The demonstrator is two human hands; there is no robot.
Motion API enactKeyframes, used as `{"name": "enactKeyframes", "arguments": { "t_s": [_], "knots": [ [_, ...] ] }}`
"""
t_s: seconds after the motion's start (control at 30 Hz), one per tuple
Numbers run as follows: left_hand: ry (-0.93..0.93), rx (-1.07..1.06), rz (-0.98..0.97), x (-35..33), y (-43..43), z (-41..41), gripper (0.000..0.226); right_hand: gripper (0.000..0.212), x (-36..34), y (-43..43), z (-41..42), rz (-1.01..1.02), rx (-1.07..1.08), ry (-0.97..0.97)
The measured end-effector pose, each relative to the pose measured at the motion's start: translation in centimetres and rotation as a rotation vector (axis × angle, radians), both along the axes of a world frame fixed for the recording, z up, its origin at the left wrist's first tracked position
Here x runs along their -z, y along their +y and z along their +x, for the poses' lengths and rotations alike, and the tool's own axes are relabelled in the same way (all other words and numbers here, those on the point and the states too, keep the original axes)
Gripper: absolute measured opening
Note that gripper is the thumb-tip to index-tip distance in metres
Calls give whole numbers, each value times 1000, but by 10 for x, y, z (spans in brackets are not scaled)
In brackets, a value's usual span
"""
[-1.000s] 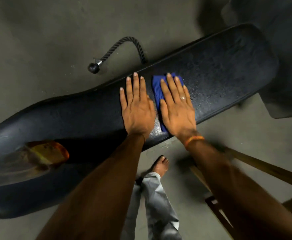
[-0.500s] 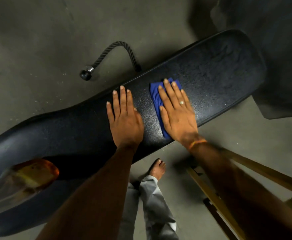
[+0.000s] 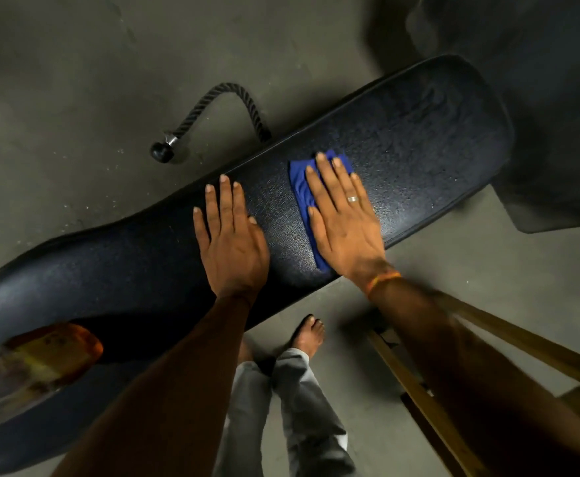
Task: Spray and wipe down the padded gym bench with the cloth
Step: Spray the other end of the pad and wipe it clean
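**Head view (the only view)**

- **Bench** (image 3: 419, 139): long black padded top, lying aslant over the concrete floor (image 3: 58, 63), far end up and to the right. The pad shows a fine speckle right of the cloth, likely spray not yet wiped.
- **Cloth** (image 3: 300, 187): blue, folded, flat on the pad about midway along, under the right hand. Its left edge and far corner show.
- **Right hand** (image 3: 345, 228): flat, fingers straight and close, pressing the cloth down, with nothing curled round it. Ring on one finger, orange band at the wrist.
- **Left hand** (image 3: 230, 246): flat on bare pad near the cloth but apart from it, fingers straight, holding nothing. It seems to brace the body.

**Step in hand (as judged): wiping**
- Spread the palm's weight over the whole cloth so it does not bunch.
- Work in overlapping strokes toward the speckled far end.
- Carry each stroke over the rounded edges.
- Refold once a face is wet.

**Round about**
- **Amber thing** (image 3: 41, 359): on the pad's near left end, blurred. It may be the spray bottle, but I cannot tell.
- **Rope** (image 3: 213, 108): ends in a black knob and lies on the floor beyond the bench.
- **Foot** (image 3: 311, 333): bare, below the bench.
- **Wooden frame** (image 3: 419, 390): near right, below the right forearm.

**In the way**
- The amber thing sits on pad that will need wiping.
- The left hand covers a patch.
- The frame may crowd the right elbow.
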State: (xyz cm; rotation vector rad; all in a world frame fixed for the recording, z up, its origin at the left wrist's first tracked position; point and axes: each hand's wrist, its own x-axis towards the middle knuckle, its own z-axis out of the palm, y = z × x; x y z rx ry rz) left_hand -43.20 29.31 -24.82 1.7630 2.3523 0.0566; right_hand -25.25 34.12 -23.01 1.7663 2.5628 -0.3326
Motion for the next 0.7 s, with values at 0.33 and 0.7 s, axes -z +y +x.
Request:
{"name": "enactKeyframes", "arguments": {
  "t_s": [0.33, 0.7],
  "knots": [
    [22, 3, 14, 3, 0, 0, 60, 60, 6, 95, -22, 22, 38, 36],
    [15, -18, 27, 0, -2, 4, 59, 61, 1, 38, 52, 7, -102, -21]
  ]
}}
